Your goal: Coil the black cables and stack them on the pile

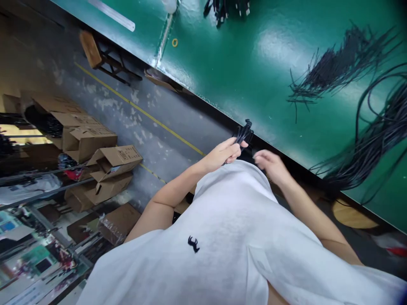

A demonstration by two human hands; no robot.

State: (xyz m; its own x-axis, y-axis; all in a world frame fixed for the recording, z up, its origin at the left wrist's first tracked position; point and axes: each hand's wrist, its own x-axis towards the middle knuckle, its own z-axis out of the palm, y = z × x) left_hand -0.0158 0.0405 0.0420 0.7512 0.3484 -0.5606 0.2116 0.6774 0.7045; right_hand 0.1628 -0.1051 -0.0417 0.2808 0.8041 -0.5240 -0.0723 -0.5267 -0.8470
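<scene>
My left hand point(224, 152) is closed around a bundle of black cables point(244, 132) held just off the near edge of the green table point(229, 67), above my white shirt. My right hand point(270, 163) hovers beside the bundle, fingers loosely curled and blurred, with nothing clearly in it. A fan of thin black cable ties point(330, 70) lies on the table to the right. A big loop of black cables point(378, 135) trails over the table's right side.
More black connectors point(222, 10) lie at the table's far edge, near a small yellow ring point(174, 42). Open cardboard boxes point(95, 156) stand on the grey floor at left. A wooden stool point(95, 53) stands by the table; another stool seat point(351, 214) is at right.
</scene>
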